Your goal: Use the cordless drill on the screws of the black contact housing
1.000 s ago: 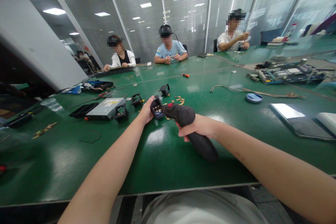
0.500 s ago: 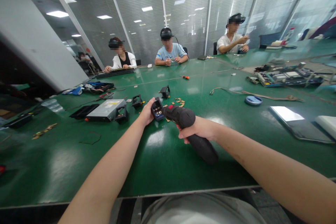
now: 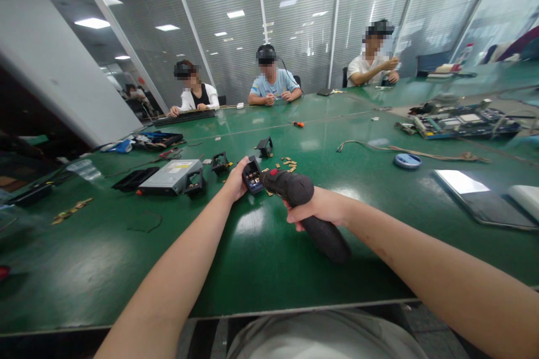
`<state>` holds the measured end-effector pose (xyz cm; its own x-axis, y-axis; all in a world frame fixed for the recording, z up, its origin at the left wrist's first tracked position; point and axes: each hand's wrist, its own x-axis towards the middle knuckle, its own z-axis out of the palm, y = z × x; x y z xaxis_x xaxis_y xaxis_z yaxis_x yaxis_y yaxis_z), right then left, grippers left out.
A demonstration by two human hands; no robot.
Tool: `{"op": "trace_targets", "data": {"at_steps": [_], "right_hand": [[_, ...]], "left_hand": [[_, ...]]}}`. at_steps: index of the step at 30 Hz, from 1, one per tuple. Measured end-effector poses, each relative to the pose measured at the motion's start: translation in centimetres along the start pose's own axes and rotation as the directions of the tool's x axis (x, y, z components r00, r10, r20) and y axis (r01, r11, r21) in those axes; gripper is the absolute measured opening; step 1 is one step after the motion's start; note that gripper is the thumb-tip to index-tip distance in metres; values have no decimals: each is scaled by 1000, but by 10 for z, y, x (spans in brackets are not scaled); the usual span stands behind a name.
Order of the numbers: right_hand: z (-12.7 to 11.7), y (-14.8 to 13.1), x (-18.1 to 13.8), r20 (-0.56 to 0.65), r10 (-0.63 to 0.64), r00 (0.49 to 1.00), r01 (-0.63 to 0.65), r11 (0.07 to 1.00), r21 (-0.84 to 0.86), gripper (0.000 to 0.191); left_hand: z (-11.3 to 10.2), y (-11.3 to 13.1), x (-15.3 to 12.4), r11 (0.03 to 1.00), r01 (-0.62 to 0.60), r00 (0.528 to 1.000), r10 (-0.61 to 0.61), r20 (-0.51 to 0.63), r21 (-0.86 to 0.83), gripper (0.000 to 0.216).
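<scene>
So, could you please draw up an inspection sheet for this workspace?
Surface: glossy green tabletop, reflecting light.
Job's things: small black open-fronted plastic housing; black pistol-shaped power tool pointed at its opening, contact unclear.
Clutter: silver rectangular metal unit, small brass-coloured flat pieces, round blue disc.
Hands: left hand holds the housing; right hand grips the power tool.
Cables: long tan cable, thin dark wire.
Surroundings: three seated people across the tabletop, glass panels with slatted blinds.

Workshop in office-style room: glass partition (image 3: 260, 5) with blinds (image 3: 303, 45), ceiling lights (image 3: 92, 23), green worktable (image 3: 256, 275), circuit boards (image 3: 467, 119), power tool (image 3: 297, 188).
</scene>
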<state>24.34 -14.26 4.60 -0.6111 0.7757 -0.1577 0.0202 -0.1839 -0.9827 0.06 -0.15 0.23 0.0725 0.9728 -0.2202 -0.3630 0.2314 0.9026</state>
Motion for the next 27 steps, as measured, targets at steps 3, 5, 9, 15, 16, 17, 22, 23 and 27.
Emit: {"op": "trace_targets", "data": {"at_steps": [3, 5, 9, 15, 16, 17, 22, 23, 27], "right_hand": [[0, 0, -1, -6, 2, 1000, -2, 1000, -1, 33], [1, -1, -1, -16, 4, 1000, -4, 1000, 1, 34], [2, -2, -2, -24, 13, 1000, -12, 1000, 7, 36], [1, -2, -1, -14, 20, 1000, -20, 1000, -2, 35], [1, -2, -2, -15, 20, 1000, -20, 1000, -2, 36], [1, -3, -2, -16, 21, 1000, -21, 1000, 1, 36], [2, -3, -3, -21, 25, 999, -24, 1000, 13, 37], [2, -2, -3, -19, 23, 1000, -22, 1000, 13, 38], [0, 0, -1, -13, 14, 1000, -14, 1000, 12, 37]], "left_hand": [[0, -1, 0, 1000, -7, 1000, 7, 3, -5, 45], [-1, -2, 0, 1000, -13, 1000, 13, 4, -11, 45], [-1, -2, 1, 1000, -13, 1000, 13, 10, -16, 47], [-1, -2, 1, 1000, -18, 1000, 19, 22, -17, 48], [-1, -2, 1, 1000, -20, 999, 21, 26, -15, 48], [-1, -2, 1, 1000, -22, 999, 22, 28, -13, 47], [-2, -3, 2, 1000, -28, 999, 28, 19, -9, 46], [-2, -3, 2, 1000, -26, 999, 26, 19, -6, 46], [-2, -2, 2, 1000, -17, 1000, 17, 14, 3, 46]]}}
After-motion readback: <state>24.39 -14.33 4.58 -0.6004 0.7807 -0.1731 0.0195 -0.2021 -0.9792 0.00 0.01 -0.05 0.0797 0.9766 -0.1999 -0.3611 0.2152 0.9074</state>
